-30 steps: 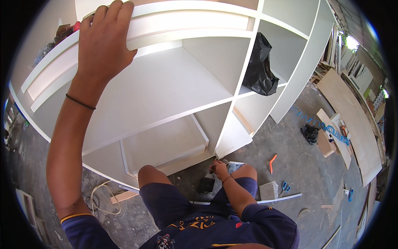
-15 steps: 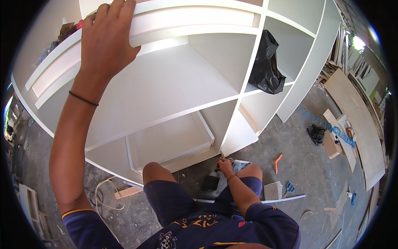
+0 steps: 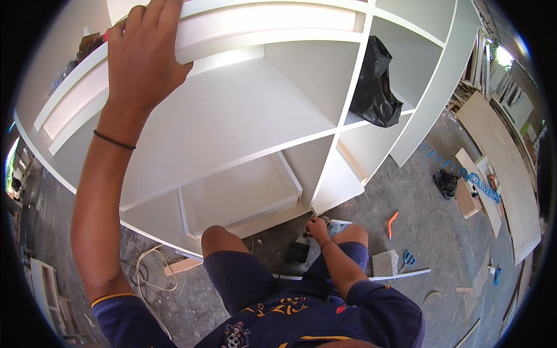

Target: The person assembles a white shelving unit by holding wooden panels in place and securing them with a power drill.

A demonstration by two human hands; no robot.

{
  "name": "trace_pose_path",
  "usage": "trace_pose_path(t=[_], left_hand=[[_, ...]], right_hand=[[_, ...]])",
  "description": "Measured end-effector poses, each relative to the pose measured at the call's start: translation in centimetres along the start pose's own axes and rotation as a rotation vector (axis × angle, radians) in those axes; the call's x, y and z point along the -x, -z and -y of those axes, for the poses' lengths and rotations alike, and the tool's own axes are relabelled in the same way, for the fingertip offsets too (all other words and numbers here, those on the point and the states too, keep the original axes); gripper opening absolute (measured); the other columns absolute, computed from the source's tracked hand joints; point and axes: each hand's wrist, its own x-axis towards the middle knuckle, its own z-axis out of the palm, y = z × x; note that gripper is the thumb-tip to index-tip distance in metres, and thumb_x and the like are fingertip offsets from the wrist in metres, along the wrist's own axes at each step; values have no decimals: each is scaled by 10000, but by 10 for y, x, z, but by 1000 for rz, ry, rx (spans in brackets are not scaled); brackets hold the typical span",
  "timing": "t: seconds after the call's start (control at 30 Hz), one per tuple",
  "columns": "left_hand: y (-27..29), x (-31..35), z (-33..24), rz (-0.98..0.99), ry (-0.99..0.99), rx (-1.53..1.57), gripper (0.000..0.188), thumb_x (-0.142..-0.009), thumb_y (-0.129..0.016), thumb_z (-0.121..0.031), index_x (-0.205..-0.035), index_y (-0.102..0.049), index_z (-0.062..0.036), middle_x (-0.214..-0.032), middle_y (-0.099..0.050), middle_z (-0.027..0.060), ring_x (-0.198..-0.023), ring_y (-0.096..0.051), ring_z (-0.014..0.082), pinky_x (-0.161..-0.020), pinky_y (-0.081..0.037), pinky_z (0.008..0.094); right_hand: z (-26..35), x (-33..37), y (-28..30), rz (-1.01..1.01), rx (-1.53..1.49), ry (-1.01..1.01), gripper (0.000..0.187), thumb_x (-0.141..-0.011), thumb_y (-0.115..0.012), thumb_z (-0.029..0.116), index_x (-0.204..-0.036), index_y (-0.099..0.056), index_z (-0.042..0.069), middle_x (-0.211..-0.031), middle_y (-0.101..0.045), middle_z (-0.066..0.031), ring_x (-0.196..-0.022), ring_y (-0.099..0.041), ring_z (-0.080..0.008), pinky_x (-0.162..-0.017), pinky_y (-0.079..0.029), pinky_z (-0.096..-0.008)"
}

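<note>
A large white cabinet (image 3: 226, 122) with open compartments stands in front of me. Up at its top left, my left hand (image 3: 142, 58) wraps its fingers over the upper rail (image 3: 261, 20), thumb below. Down between my knees, beside the cabinet's lower edge, my right hand (image 3: 317, 228) is closed; whatever is in its fingers is too small to make out. Just left of it, a dark block-like object (image 3: 298, 250) rests on the floor. A shallow white drawer-like frame (image 3: 241, 191) sits in the bottom compartment.
A black plastic bag (image 3: 374, 87) hangs from a right-hand compartment. On the concrete floor lie an orange tool (image 3: 391, 225), blue-handled scissors (image 3: 407, 261), a grey block (image 3: 385, 264) and a pale cable (image 3: 139, 269). A blue coiled hose (image 3: 478, 187) crosses boards at right.
The view has shifted slightly. My left hand keeps its hold on the rail, and my right hand stays low by the cabinet with only a small shift.
</note>
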Motion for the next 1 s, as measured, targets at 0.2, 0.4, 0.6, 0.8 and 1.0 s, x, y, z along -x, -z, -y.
trace_pose_path(t=[0.2,0.4,0.6,0.8,1.0], left_hand=[[17,-5,-8,67,-70,-27,674,-529,-816,-148,-1098,-499,24,-1019,-503,158,-948,-474,311,-867,-357,433],[21,-6,-18,49,-3,-44,618,-543,-797,-122,-1071,-515,35,-989,-505,155,-913,-476,294,-850,-361,415],[18,-7,-18,-22,-12,29,570,-543,-784,-105,-1032,-518,18,-949,-497,145,-876,-469,282,-800,-358,394],[19,-7,-17,47,13,39,564,-550,-776,-110,-1036,-522,22,-954,-503,141,-882,-472,285,-790,-358,398],[17,-5,-7,-8,-73,-30,594,-559,-782,-145,-1064,-519,25,-996,-508,157,-923,-484,304,-835,-361,433]], right_hand=[[5,4,3,29,-185,-162,176,-803,-589,197,-772,-647,35,-690,-609,-64,-604,-587,-175,-485,-512,-336],[16,12,2,93,-222,-354,140,-828,-552,254,-797,-626,139,-767,-662,-22,-719,-622,-165,-629,-491,-410],[-2,0,8,263,-156,-278,130,-823,-567,267,-867,-635,165,-813,-680,-16,-777,-644,-168,-671,-482,-411],[13,12,2,65,-204,-456,198,-800,-633,215,-924,-648,61,-844,-659,-98,-796,-644,-215,-694,-501,-378],[141,86,18,-371,-109,480,239,-883,-606,161,-1025,-620,-30,-883,-644,-91,-800,-598,-167,-747,-485,-299]])
